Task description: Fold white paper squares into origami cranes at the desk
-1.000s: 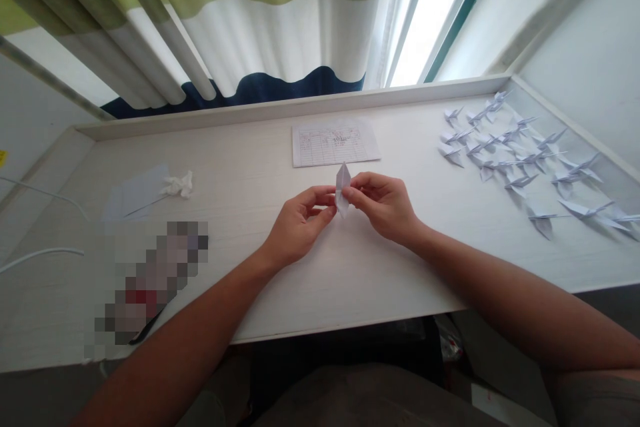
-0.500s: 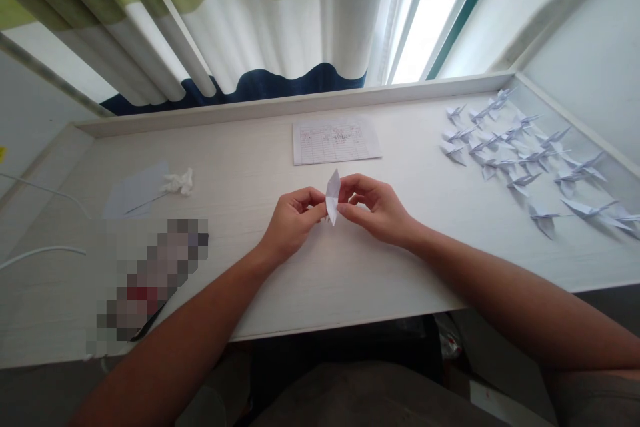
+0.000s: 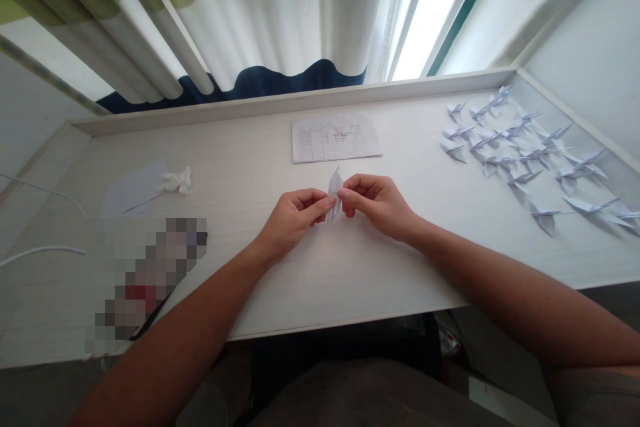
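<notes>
A narrow folded piece of white paper (image 3: pixel 335 181), pointed at top and bottom, is held upright above the desk. My left hand (image 3: pixel 297 217) pinches it from the left, thumb lying on its face. From the right, the thumb and forefinger of my right hand (image 3: pixel 377 203) close on its edge. The other fingers of both hands are curled and partly hidden. Just beyond the hands a sheet with a printed table and handwriting (image 3: pixel 336 139) lies flat on the white desk (image 3: pixel 350 280).
Several folded paper cranes (image 3: pixel 525 147) cover the desk's right side. To the left lie plain paper sheets (image 3: pixel 131 188), a crumpled tissue (image 3: pixel 176 181), a blurred-out object (image 3: pixel 150 280) and a white cable (image 3: pixel 43 253). A raised rim (image 3: pixel 300 99) runs along the back, below the curtain (image 3: pixel 280 20).
My right thumb and forefinger have closed on the folded paper's right edge, where they were more spread before. The left thumb has slid further onto the paper, which has turned slightly.
</notes>
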The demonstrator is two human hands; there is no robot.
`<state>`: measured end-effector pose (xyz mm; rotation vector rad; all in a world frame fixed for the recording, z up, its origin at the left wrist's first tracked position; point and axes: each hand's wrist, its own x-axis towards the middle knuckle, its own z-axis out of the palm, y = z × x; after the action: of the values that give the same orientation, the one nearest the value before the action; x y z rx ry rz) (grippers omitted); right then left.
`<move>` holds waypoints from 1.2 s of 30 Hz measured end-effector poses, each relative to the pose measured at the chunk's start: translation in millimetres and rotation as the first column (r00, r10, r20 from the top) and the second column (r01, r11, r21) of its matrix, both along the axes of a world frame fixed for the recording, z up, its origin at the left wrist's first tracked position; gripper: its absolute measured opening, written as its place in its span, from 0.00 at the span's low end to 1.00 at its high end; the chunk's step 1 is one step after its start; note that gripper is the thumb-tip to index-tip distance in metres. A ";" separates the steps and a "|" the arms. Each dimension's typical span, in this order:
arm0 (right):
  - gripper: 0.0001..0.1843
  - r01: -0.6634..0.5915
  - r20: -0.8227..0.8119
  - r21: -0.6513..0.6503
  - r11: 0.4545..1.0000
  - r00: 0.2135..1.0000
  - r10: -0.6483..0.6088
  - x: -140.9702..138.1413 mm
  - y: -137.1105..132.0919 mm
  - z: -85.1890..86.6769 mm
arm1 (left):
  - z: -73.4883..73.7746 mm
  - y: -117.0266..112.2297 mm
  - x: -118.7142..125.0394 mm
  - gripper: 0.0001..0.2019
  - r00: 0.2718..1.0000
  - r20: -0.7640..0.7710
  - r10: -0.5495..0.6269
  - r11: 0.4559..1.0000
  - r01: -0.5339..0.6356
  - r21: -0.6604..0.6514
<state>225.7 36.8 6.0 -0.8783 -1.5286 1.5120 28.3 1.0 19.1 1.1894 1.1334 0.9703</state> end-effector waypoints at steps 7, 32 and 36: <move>0.24 -0.041 -0.041 -0.008 0.999 0.998 0.041 0.0 0.0 -1.3 | -1.6 1.0 -0.1 0.14 0.998 0.049 0.035 0.999 -0.036 0.009; 0.21 -0.060 -0.151 -0.060 0.996 0.987 0.050 -2.1 3.2 -5.8 | -6.5 2.9 0.4 0.12 0.993 0.051 0.105 0.986 -0.111 0.121; 0.22 -0.045 -0.127 -0.070 0.997 0.991 0.036 -2.1 2.4 -3.5 | -5.7 2.7 0.3 0.14 0.987 0.084 0.137 0.986 -0.144 0.080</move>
<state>223.6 39.2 2.5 -0.7814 -1.4157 1.6298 28.5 3.8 13.4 1.1412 1.1343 1.1740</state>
